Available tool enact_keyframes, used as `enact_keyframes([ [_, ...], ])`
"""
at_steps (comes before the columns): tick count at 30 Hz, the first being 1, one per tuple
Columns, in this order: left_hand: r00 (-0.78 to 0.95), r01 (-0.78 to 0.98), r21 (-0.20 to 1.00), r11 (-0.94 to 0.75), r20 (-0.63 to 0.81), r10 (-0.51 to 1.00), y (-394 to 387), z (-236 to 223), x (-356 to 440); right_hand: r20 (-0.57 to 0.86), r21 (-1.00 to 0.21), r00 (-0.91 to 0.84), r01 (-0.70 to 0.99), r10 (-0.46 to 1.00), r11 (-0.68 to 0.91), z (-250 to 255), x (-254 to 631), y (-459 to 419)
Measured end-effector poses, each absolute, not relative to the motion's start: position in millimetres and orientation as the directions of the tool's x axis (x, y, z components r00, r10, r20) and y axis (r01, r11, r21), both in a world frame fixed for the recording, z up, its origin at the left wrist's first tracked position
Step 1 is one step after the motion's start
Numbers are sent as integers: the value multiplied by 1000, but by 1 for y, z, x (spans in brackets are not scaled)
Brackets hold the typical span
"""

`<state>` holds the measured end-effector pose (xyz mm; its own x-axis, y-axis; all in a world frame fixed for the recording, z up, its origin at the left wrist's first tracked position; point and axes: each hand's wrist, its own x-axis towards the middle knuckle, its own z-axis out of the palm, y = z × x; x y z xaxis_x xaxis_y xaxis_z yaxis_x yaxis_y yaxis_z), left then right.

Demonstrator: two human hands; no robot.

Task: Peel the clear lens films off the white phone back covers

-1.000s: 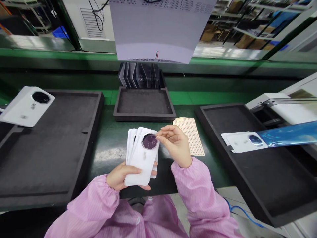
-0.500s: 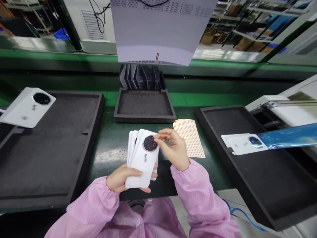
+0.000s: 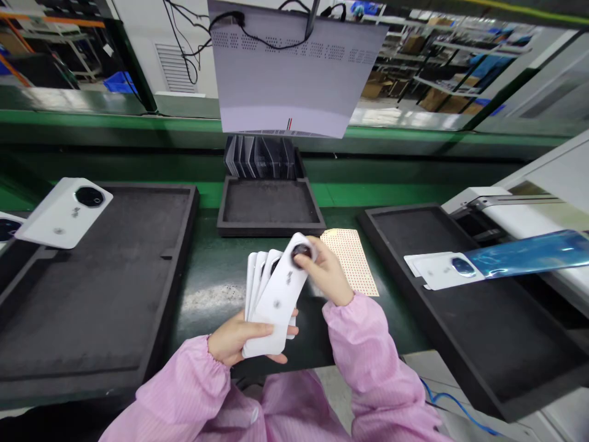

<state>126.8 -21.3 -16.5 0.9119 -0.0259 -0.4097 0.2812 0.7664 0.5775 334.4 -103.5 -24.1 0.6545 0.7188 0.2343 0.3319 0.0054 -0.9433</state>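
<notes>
Fanned out in my left hand (image 3: 243, 336) are several white phone back covers (image 3: 263, 288), each with a dark camera window at its top end. My left thumb presses on the front one, and the fingers wrap behind the stack. My right hand (image 3: 329, 270) pinches the upper end of the front phone back cover (image 3: 280, 301), thumb on its camera window and fingers behind it. That cover tilts to the right, its lower end still under the left thumb. The stack is held above the dark green table (image 3: 207, 276).
A large black foam tray (image 3: 96, 294) lies left, with white covers (image 3: 69, 212) at its far corner. Behind my hands stands a smaller black tray (image 3: 271, 230) with upright dark sheets (image 3: 262, 158). Right are a dotted sticker sheet (image 3: 352, 261), another tray (image 3: 497, 331), covers and blue film (image 3: 529, 255).
My right hand has taken hold of the front cover's top and drawn it up and right, spreading the fan. The camera view has also shifted a little.
</notes>
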Motion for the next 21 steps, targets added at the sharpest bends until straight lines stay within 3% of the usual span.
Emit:
enact_keyframes([
  [3,937,200,593,780,-348,25,-17,-16,121,335,-941,847,281,412,187,-25,362,-112],
  [5,946,89,601,794,-300,121,-11,-14,115,373,-924,873,317,314,215,-27,376,-117],
  [8,933,-40,613,789,-259,248,2,-10,107,365,-926,790,362,492,107,-34,372,-112],
  [12,925,-28,613,790,-284,253,7,-8,104,320,-887,614,462,722,1,-47,335,-90],
  [17,926,96,624,776,-342,160,-5,-11,111,400,-821,594,570,698,-15,-43,312,-84],
  [21,911,251,633,733,-410,42,-12,-13,116,488,-833,620,540,614,117,-25,312,-97],
])
